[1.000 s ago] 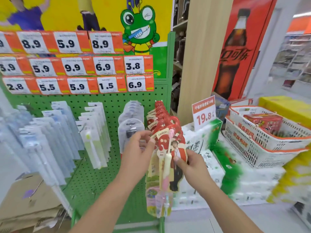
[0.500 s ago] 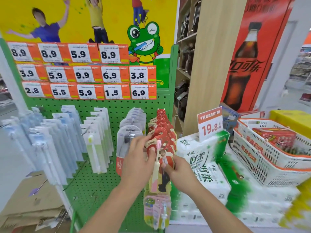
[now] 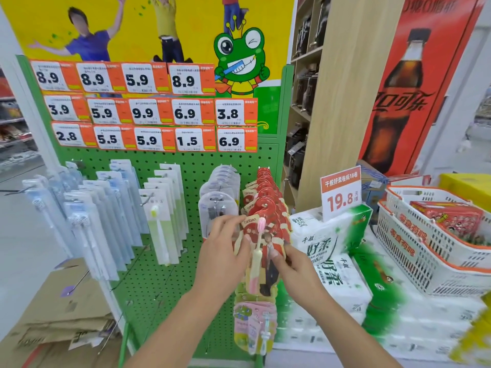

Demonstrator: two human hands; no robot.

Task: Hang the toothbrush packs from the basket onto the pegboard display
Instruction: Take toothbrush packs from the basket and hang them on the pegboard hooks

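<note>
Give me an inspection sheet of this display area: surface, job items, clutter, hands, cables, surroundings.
Surface: green pegboard, pegs mostly loaded, price tags across the top.
Job's things: red toothbrush pack held at the front of the red row; white basket to the right.
Clutter: flattened cardboard on the floor, lower left.
Hands: left hand grips the pack's top left edge; right hand pinches its right edge.
Cables: nothing seen.
Surroundings: wrapped tissue rolls with a 19.8 price sign, frog poster, cola poster.
</note>
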